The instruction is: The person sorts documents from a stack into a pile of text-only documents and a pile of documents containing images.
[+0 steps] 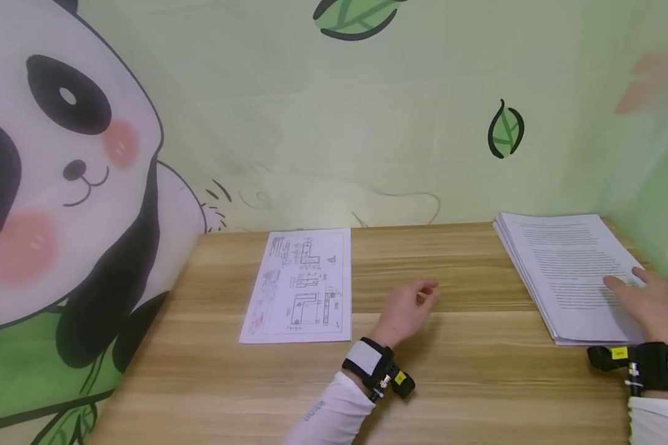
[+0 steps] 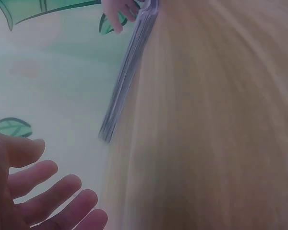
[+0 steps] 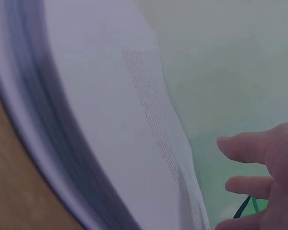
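A thick stack of printed paper (image 1: 568, 272) lies at the right of the table, its top sheet covered in lines of text. Over the stack's right edge hovers my right hand (image 1: 648, 303), thumb and fingers apart; the right wrist view shows a gap between its fingertips (image 3: 225, 143) and the sheets. My left hand (image 1: 406, 309) is above the middle of the table, fingers loosely bent and nothing in them. To its left lies a sheet with technical drawings (image 1: 306, 290), flat on the wood.
The wood-grain table (image 1: 211, 383) meets a pale green backdrop (image 1: 312, 142) at the back, printed with leaves and a large panda (image 1: 78, 185) at left. Each wrist wears a strap with a small camera (image 1: 403, 383).
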A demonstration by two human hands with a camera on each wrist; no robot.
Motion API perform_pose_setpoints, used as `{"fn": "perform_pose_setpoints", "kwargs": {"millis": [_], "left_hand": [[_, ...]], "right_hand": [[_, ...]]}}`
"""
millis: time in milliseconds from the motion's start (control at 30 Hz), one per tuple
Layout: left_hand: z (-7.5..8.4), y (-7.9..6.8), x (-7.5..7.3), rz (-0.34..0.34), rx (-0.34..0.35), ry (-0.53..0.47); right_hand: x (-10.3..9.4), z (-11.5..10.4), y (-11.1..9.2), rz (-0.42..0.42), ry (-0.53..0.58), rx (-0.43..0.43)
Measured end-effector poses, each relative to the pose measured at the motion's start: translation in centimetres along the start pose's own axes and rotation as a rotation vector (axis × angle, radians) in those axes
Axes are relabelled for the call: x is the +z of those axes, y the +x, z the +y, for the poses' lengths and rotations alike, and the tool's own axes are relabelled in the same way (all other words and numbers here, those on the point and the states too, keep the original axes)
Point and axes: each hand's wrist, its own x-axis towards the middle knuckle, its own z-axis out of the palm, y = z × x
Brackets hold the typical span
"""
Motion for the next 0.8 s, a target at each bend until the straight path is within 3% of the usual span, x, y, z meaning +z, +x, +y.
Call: {"fn": "perform_pose_setpoints", "kwargs": {"millis": [200,367,533,667,800], "left_hand": [[0.1,-0.3,0.6,-0.028,-0.01,0.015],[0.3,-0.4,0.8,-0.052,-0.01,0.019],[0.6,-0.4,1.4,-0.062,0.031,0.005],[0.9,-0.4,2.3,-0.091,0.014,-0.055],[1.5,-0.5,3.4,-0.143,-0.044,-0.194]], "right_hand": [[-1.0,-1.4,-2.8,-0.007,0.008,0.06],[-1.0,-1.4,-3.1,0.014,0.017,0.05],[-0.9,-1.7,-2.9,0.007,-0.059,0.022],[-0.9,-1.9,-3.1,-0.011,-0.105,-0.003],[-0.8,-2.2,-3.1,-0.032,-0.118,-0.008]]}}
